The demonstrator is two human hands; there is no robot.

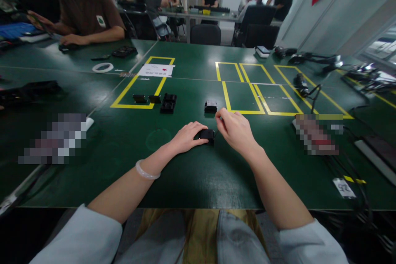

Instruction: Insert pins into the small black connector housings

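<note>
My left hand (pixel 188 135) is closed around a small black box-like part (pixel 207 134), thumb on its near side and fingers over its far left edge. The part rests on the green table in front of me. Close by on the right, my right hand (pixel 234 128) is curled in a pinch just above it. A thin dark line shows below those fingertips, too fine to name. Just beyond the hands lies another small black part (pixel 210 106) with a shiny top. Farther left sit a black compartmented block (pixel 168 103) and two thin black pieces (pixel 140 98).
Yellow tape outlines (pixel 244 111) mark the green table (pixel 192 181). A white paper (pixel 156 70) and a roll of white tape (pixel 103 67) lie at the far left. Black cables (pixel 349 165) and a dark device (pixel 300 84) are on the right. A person (pixel 89 16) sits across the table.
</note>
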